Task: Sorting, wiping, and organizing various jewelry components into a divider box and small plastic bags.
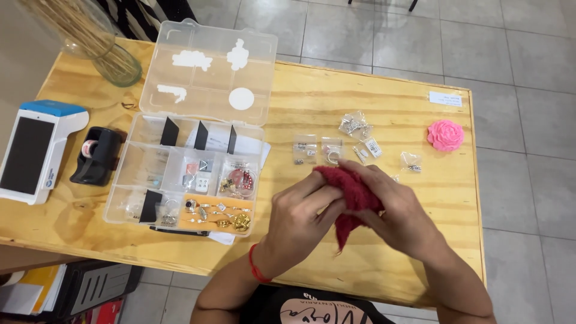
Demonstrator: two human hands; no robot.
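I see the fuzzy dark-red cloth (354, 195) above the wooden counter (384, 102), long axis running from far-left to a near tail. Left hand (297, 219) and right hand (396, 210) both pinch it closed. Clear plastic compartment box (198, 174) sits left.

Fuzzy dark-red cloth (353, 198), bunched, corner hanging down, held above wooden table's near edge.

A pale plywood tabletop (372, 102) fills the middle of the frame, grey square floor tiles (516, 36) run across the top and down the right side, evenly lit throughout.
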